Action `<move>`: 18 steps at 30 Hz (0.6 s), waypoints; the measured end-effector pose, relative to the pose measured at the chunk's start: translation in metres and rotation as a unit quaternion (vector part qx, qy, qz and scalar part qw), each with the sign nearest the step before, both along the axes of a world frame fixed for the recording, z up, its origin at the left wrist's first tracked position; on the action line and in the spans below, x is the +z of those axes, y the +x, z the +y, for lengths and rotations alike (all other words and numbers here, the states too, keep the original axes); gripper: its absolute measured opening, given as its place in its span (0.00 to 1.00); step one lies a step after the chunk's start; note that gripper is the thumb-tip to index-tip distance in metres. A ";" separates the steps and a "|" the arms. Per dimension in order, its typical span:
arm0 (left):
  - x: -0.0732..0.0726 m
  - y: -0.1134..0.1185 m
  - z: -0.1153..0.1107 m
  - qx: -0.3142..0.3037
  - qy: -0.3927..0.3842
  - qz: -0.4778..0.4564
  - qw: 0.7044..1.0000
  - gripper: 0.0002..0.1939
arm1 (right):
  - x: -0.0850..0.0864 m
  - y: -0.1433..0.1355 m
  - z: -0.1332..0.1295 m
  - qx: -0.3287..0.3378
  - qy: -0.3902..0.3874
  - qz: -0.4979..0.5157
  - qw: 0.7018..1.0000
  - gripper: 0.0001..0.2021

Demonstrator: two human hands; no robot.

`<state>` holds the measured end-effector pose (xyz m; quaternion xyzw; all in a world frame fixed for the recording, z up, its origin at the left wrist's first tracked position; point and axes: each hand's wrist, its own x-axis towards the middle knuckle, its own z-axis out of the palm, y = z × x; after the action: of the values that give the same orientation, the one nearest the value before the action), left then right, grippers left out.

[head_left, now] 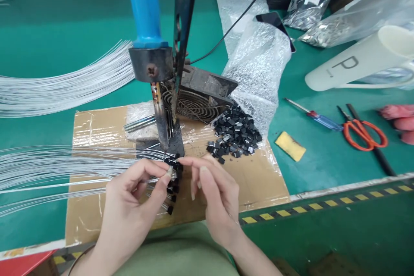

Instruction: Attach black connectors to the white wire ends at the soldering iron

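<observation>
My left hand is closed in a pinch, thumb against index finger, at the end of a thin white wire that runs in from the left. The small tip between the fingers is mostly hidden. My right hand holds nothing that I can see; its index finger points left and its fingertip meets the black end pieces on the wire ends. Thumb and index finger stand apart. Just above both hands hangs the tip of a blue-handled soldering iron, pointing down.
Cardboard covers the work area. Behind the iron stands a fan; right of it lies a pile of small black pieces. A yellow sponge, screwdriver, orange-handled scissors and white mug are farther right. More wires lie back left.
</observation>
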<state>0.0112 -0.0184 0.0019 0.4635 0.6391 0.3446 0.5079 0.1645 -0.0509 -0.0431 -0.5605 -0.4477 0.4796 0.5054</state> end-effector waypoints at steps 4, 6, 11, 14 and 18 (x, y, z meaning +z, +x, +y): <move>-0.004 -0.003 0.006 -0.028 0.015 0.017 0.999 0.05 | 0.001 0.007 -0.003 0.017 0.005 -0.016 1.000 0.18; -0.006 -0.005 0.009 -0.046 0.029 0.022 0.998 0.05 | 0.003 0.009 -0.003 0.041 -0.002 -0.004 0.999 0.17; -0.007 -0.008 0.016 -0.062 0.046 0.043 0.996 0.06 | 0.006 0.013 0.004 0.049 -0.008 -0.041 0.998 0.06; -0.006 -0.007 0.020 -0.058 0.051 0.031 0.997 0.06 | 0.008 0.014 0.008 0.038 0.028 -0.071 0.996 0.12; -0.005 -0.007 0.024 -0.060 0.053 0.018 0.997 0.06 | 0.014 0.012 0.014 0.039 0.047 -0.028 0.998 0.09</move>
<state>0.0041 0.0053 -0.0030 0.5331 0.6000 0.3384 0.4912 0.1766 -0.0370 -0.0291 -0.5314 -0.5057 0.4613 0.4992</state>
